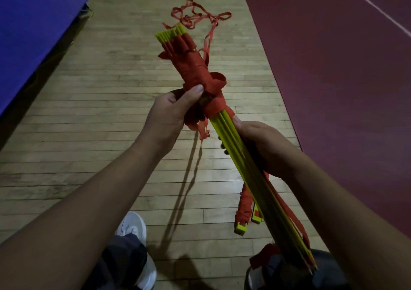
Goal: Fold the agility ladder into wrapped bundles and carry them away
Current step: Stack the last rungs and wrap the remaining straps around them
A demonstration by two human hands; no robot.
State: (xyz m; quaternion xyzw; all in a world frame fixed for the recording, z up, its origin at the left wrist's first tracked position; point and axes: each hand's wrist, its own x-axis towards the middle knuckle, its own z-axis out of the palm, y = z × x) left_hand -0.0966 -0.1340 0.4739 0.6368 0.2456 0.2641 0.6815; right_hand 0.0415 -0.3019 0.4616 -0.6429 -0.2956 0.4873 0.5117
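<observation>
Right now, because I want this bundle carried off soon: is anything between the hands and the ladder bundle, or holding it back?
Nothing is between them: the left hand and right hand both grip the ladder bundle. Its loose strap trails from the far end onto the floor, unwrapped.

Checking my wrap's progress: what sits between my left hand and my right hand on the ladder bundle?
In the head view, between the left hand and right hand lies a band of red strap wound around the yellow rungs.
</observation>
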